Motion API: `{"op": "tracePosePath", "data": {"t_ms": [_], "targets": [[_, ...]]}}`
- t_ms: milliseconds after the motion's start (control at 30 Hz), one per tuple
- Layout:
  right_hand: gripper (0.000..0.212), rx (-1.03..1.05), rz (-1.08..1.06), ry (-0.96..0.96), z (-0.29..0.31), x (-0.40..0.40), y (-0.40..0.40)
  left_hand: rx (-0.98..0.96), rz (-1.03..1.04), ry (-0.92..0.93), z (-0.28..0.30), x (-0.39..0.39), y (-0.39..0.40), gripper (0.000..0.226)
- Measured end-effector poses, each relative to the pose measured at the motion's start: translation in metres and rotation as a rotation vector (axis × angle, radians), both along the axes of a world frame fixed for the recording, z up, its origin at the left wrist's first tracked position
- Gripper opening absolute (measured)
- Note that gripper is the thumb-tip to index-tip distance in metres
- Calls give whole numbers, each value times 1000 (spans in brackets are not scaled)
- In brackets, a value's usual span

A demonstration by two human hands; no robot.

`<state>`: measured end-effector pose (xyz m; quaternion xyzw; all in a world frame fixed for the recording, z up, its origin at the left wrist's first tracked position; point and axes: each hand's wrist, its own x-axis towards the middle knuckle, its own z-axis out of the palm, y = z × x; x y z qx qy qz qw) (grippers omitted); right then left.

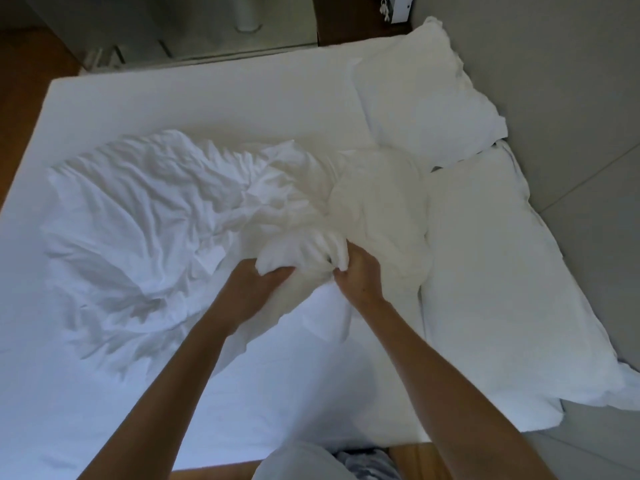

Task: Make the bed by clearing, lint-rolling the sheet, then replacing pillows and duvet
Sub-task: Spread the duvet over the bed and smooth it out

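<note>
Duvet [166, 237]: crumpled white heap lying across the middle of the bed, on the sheet [173, 105].
Left hand [258, 284]: fingers curled round a bunched fold of the duvet.
Right hand [356, 275]: gripping the same bunch, just beside the left hand.
Pillows: 2, one [426, 95] at the far right corner, one [491, 278] nearer, both along the wall [571, 81].

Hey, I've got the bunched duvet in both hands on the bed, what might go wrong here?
The duvet is crumpled, and the left hand and right hand grip it close together, so it may spread twisted. Its bulk lies against the pillows, so pulling might drag them askew.
</note>
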<state>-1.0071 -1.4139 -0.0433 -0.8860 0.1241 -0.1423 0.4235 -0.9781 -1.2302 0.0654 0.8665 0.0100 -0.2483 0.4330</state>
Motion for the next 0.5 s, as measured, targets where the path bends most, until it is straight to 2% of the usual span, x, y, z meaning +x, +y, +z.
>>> {"op": "tracePosePath", "data": {"t_ms": [67, 133, 233, 333, 367, 433, 500], "targets": [[15, -250, 104, -109, 42, 13, -27, -24, 11, -28, 21, 10, -1, 20], [7, -489, 258, -86, 98, 24, -58, -37, -14, -66, 43, 18, -5, 14], [4, -712, 485, 329, 191, 31, -83, -51, -50, -154, 79, 26, -12, 16], [26, -637, 492, 550, 241, 45, -96, -18, -106, -253, 103, 42, -14, 23], [26, -584, 487, 558, 242, 55, -101, 30, -112, -299, 102, 50, -17, 29], [4, -516, 435, 543, 223, 81, -115, 296, -90, -475, 80, 69, -28, 44], [58, -661, 352, 612, 178, 104, -123, 594, -144, -669, 34, 72, -35, 53]]}}
